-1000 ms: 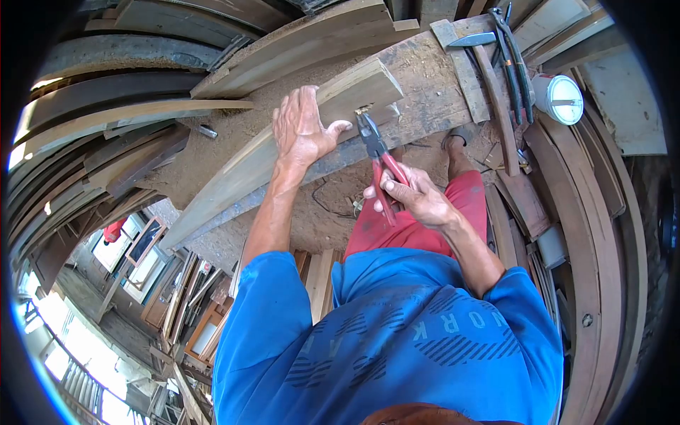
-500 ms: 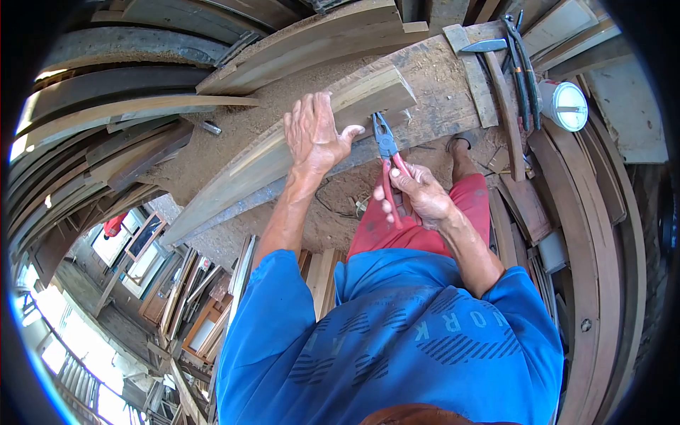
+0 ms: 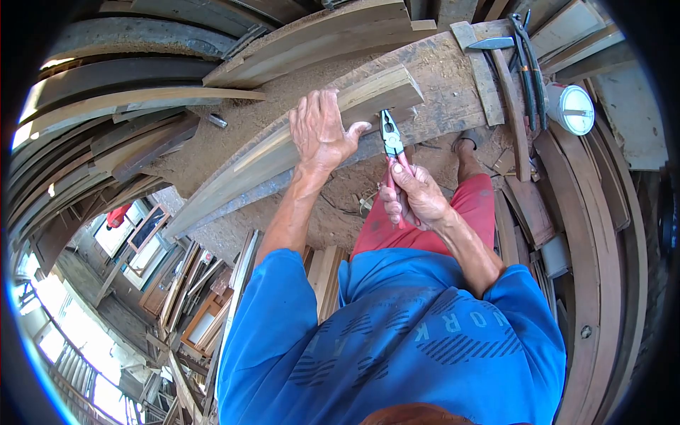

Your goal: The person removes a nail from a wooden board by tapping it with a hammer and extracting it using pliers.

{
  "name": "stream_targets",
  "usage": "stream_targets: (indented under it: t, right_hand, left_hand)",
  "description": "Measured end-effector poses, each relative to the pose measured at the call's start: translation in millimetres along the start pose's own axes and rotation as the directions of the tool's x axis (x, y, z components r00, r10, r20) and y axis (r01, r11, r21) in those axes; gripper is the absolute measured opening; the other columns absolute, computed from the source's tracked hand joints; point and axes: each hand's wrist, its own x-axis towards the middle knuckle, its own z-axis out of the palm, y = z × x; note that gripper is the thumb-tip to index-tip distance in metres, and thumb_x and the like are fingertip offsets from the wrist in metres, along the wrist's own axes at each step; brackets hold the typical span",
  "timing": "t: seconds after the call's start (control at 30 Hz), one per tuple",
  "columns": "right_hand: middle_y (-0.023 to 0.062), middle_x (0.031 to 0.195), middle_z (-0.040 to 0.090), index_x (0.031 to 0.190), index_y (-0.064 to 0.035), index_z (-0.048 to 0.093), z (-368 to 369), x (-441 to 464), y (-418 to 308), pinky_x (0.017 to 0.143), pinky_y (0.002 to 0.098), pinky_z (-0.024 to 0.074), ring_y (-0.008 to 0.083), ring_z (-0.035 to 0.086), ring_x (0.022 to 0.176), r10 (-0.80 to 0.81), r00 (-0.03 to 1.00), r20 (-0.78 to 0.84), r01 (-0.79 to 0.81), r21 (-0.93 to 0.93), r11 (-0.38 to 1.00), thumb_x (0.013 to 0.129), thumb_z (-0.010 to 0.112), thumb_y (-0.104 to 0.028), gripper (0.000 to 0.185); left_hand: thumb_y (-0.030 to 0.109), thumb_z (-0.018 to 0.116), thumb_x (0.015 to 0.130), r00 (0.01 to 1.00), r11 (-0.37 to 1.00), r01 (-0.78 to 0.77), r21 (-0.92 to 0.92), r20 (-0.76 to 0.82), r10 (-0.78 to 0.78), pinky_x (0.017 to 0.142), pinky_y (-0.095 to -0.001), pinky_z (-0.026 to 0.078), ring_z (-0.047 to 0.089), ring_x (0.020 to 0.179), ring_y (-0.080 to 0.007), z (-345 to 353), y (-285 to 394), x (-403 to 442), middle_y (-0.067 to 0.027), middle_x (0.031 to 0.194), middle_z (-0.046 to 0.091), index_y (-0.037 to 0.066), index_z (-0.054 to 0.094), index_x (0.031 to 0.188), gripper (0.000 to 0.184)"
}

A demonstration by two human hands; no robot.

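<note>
A long, pale wooden board (image 3: 258, 170) lies slanting across the bench, its cut end near the upper middle. My left hand (image 3: 319, 134) rests over the board, fingers stretched out and thumb spread along its near side. In my right hand (image 3: 414, 195) is a pair of red-handled pliers (image 3: 392, 138), the fingers wrapped round both handles. The tips of the pliers meet the near face of the board close to its cut end. Whatever sits between the jaw tips is too small to make out.
Sawdust covers the wooden bench (image 3: 446, 88). A hammer (image 3: 511, 99) and long-handled pincers (image 3: 528, 78) lie on its right end, beside a white-lidded bucket (image 3: 570, 110). Curved boards (image 3: 106, 81) are stacked at the left, and more planks (image 3: 584, 262) stand on the right.
The fingers of my right hand have closed and the pliers' handles have come together. The jaw tips stay at the board's near face. My left hand keeps its place on the board.
</note>
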Motion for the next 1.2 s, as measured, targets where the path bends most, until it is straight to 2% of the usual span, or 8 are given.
stream_targets:
  t: [0.07,0.17,0.27,0.4,0.6,0.73,0.83,1.2]
  right_hand:
    - [0.0040,0.079,0.059,0.103,-0.0093,0.054,6,-4,-4,0.050,0.0328,0.0533,0.0151,0.058,0.058,0.010,1.000,-0.023,-0.010,0.017,1.000,0.112,0.057,-0.045,0.037]
    - [0.0032,0.079,0.059,0.105,-0.0099,0.053,-1,-2,-11,0.048,0.0310,0.0521,0.0141,0.058,0.057,-0.122,0.983,-0.134,0.038,-0.509,0.860,0.113,0.056,-0.042,0.033]
    - [0.0018,0.074,0.059,0.098,-0.0088,0.051,1,-1,-12,0.040,0.0298,0.0478,0.0122,0.057,0.051,-0.164,0.976,-0.140,0.062,-0.547,0.835,0.115,0.050,-0.040,0.036]
    - [0.0017,0.071,0.058,0.096,-0.0092,0.051,18,-5,-14,0.042,0.0308,0.0500,0.0128,0.058,0.052,-0.039,0.994,-0.100,0.031,-0.076,0.997,0.115,0.050,-0.040,0.036]
    - [0.0015,0.072,0.057,0.099,-0.0056,0.053,7,-17,-19,0.050,0.0299,0.0489,0.0116,0.056,0.054,-0.190,0.975,-0.114,0.054,-0.709,0.703,0.115,0.050,-0.038,0.036]
    - [0.0047,0.087,0.064,0.113,-0.0023,0.055,-1,-30,-24,0.057,0.0285,0.0513,0.0111,0.062,0.067,-0.213,0.964,-0.158,0.054,-0.667,0.743,0.114,0.052,-0.028,0.026]
    - [0.0095,0.105,0.069,0.123,-0.0030,0.055,-6,-30,-20,0.068,0.0296,0.0567,0.0121,0.067,0.084,-0.340,0.939,0.052,0.295,-0.629,0.719,0.112,0.054,-0.018,0.019]
    - [0.0144,0.121,0.073,0.125,-0.0110,0.058,-8,-20,-23,0.077,0.0382,0.0648,0.0182,0.074,0.100,-0.076,0.997,-0.009,0.070,-0.294,0.953,0.111,0.056,-0.016,0.015]
  left_hand:
    - [0.043,0.097,0.064,1.000,1.000,-0.008,-0.003,-0.013,0.008,0.093,-0.0497,0.045,0.061,0.111,-0.0339,0,-1,0,-0.0130,0.117,0.065,0.006,0.062,0.126,0.080]
    - [0.043,0.097,0.064,1.000,1.000,-0.012,-0.018,-0.011,0.012,0.093,-0.0498,0.045,0.062,0.110,-0.0338,1,-2,0,-0.0129,0.116,0.065,0.006,0.062,0.125,0.079]
    - [0.042,0.099,0.062,0.999,0.999,-0.029,-0.019,-0.022,0.029,0.088,-0.0501,0.048,0.063,0.106,-0.0361,-2,-3,2,-0.0145,0.110,0.065,0.005,0.061,0.120,0.078]
    - [0.041,0.100,0.060,0.998,0.999,-0.046,-0.010,-0.048,0.045,0.086,-0.0508,0.049,0.064,0.104,-0.0371,-2,-2,4,-0.0152,0.108,0.065,0.004,0.060,0.116,0.077]
    - [0.041,0.100,0.061,1.000,0.999,-0.017,-0.032,0.002,0.017,0.091,-0.0502,0.051,0.065,0.110,-0.0374,-7,-2,11,-0.0159,0.114,0.067,0.004,0.060,0.121,0.081]
    - [0.040,0.100,0.061,0.999,0.998,-0.032,-0.046,0.005,0.032,0.094,-0.0504,0.051,0.065,0.112,-0.0385,-6,-3,16,-0.0163,0.116,0.068,0.004,0.060,0.124,0.083]
    - [0.039,0.100,0.061,1.000,0.999,-0.023,-0.025,0.018,0.024,0.093,-0.0506,0.051,0.065,0.111,-0.0391,-5,-3,9,-0.0166,0.115,0.068,0.003,0.059,0.124,0.083]
    - [0.040,0.100,0.061,0.999,0.999,-0.038,-0.010,0.008,0.038,0.092,-0.0509,0.052,0.065,0.110,-0.0396,-4,-3,11,-0.0172,0.113,0.067,0.003,0.058,0.125,0.085]
